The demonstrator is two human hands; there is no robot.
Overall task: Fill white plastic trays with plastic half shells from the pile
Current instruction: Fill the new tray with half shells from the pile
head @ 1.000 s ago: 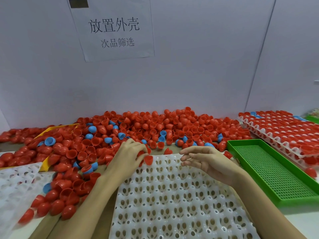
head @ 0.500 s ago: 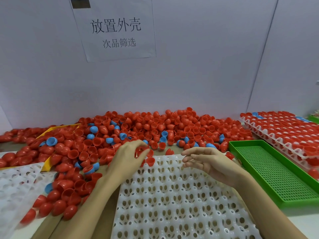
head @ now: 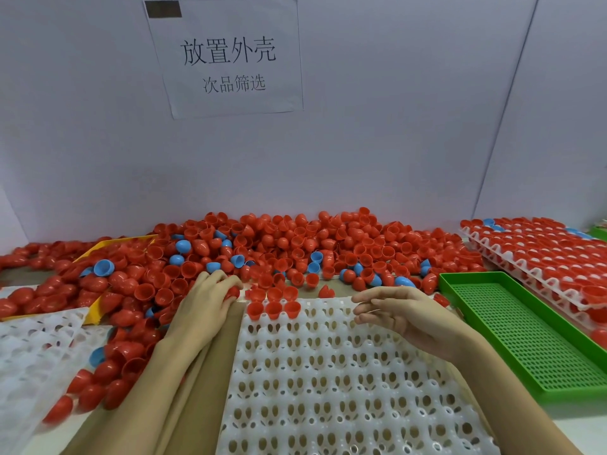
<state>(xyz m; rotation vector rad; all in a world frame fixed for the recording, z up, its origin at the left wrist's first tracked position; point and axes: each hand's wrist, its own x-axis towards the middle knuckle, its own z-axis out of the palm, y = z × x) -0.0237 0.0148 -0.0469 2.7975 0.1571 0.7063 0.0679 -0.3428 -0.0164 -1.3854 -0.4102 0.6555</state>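
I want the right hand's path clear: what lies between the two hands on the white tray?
In the head view, red half shells sit in the white tray's far-left pockets, between left hand and right hand.

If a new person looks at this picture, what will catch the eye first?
First, the big pile of red half shells, with a few blue ones, along the wall. Nearer lies the white tray, almost bare, with some red shells at its far left corner. On the wall hangs a paper sign.
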